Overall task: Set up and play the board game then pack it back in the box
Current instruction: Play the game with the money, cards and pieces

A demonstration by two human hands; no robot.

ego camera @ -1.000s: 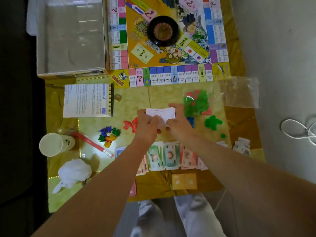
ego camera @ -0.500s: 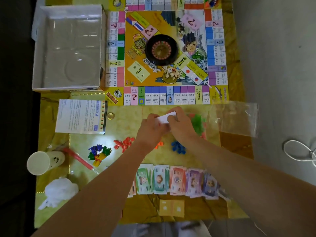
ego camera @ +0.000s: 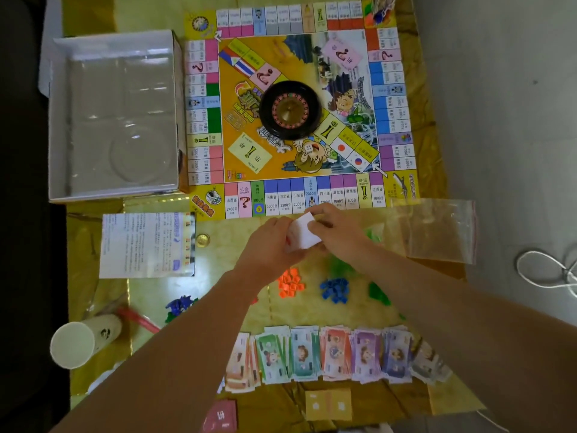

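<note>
"So, what's sitting in front of you?"

"The board (ego camera: 299, 170) is lying open at the far side of the table (ego camera: 224, 232). The box (ego camera: 112, 114) is sitting just beside its left edge, open side up. A clear bag (ego camera: 434, 229) is lying at the board's near right corner, and a printed sheet (ego camera: 146, 245) is lying just below the box."

"And nearer you?"

"A row of notes (ego camera: 327, 354) is fanning out along the near edge. The wheel (ego camera: 290, 109) is resting in the middle of the board."

"What are your hands doing?"

"They're meeting just below the board's near edge. My left hand (ego camera: 268, 245) is curling under a small stack of cards (ego camera: 304, 234) and my right hand (ego camera: 337, 232) is pinching its top, so both are clamped on it. Orange pieces (ego camera: 290, 284) and blue pieces (ego camera: 335, 289) are lying in heaps near my wrists. A coin (ego camera: 202, 240) is sitting beside the sheet."
</note>
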